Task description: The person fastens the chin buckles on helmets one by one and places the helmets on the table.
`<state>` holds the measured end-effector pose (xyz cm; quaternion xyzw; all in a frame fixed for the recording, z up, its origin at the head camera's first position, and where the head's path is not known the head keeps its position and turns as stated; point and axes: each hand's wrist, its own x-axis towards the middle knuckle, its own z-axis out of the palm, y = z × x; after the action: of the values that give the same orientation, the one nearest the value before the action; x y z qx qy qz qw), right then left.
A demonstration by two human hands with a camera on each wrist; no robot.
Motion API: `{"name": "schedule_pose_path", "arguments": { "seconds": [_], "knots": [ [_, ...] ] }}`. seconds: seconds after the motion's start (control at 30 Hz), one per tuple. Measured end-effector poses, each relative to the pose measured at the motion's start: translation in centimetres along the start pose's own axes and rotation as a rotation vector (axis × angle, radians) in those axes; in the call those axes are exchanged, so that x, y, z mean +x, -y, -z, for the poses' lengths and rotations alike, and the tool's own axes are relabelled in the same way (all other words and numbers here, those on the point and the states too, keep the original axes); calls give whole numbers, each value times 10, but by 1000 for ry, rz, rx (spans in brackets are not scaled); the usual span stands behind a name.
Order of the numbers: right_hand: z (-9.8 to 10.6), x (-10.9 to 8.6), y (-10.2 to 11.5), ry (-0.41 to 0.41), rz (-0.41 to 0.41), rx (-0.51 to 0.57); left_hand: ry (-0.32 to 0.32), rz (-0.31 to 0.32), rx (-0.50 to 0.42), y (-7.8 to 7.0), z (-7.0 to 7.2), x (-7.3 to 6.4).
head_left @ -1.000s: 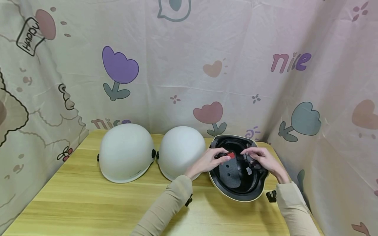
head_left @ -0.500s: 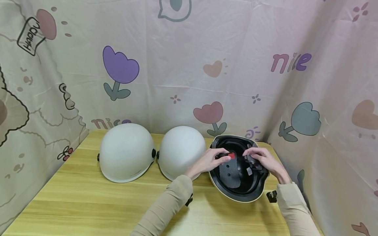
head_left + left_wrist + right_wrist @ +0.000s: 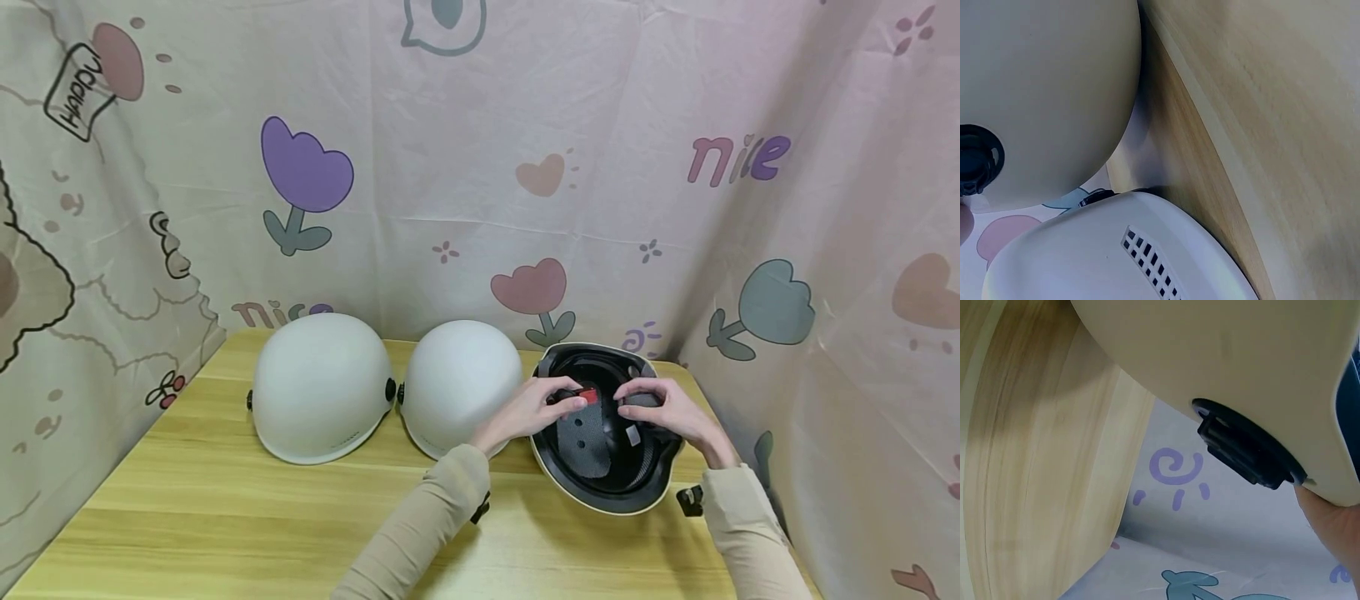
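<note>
An upturned white helmet (image 3: 555,479), its black lining facing up, sits at the right of the table in the head view. My left hand (image 3: 525,410) reaches over its left rim and pinches a red-and-black strap buckle (image 3: 587,396). Over the opposite rim, my right hand (image 3: 678,412) holds a dark grey strap pad (image 3: 641,400) between thumb and fingers. A gap separates the two hands above the lining. In the right wrist view, the helmet's outer shell bears a black side mount (image 3: 1247,450), with part of the hand at the lower right.
Two more white helmets, one at far left (image 3: 322,392) and one in the middle (image 3: 459,379), stand dome up on the wooden table (image 3: 225,525). The middle one is close by my left forearm. A printed curtain (image 3: 450,167) hangs behind.
My right hand's thumb and fingers have shifted along the strap and now spread around the grey pad. My left hand keeps its pinch on the buckle; the helmets stay put.
</note>
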<state>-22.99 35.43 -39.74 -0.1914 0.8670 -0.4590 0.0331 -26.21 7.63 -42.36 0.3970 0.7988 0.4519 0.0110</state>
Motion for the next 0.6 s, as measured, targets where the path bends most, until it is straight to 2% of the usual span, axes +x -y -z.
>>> {"name": "schedule_pose_path", "arguments": {
  "seconds": [0.2,0.37,0.6],
  "knots": [
    [-1,1,-1,14,-1,-4,3,1,11,0,1,-1],
    [-1,1,1,34,-15,44,10,16,17,1,2,-2],
    [0,2,3,63,71,65,16,10,-6,3,1,-2]
  ]
}}
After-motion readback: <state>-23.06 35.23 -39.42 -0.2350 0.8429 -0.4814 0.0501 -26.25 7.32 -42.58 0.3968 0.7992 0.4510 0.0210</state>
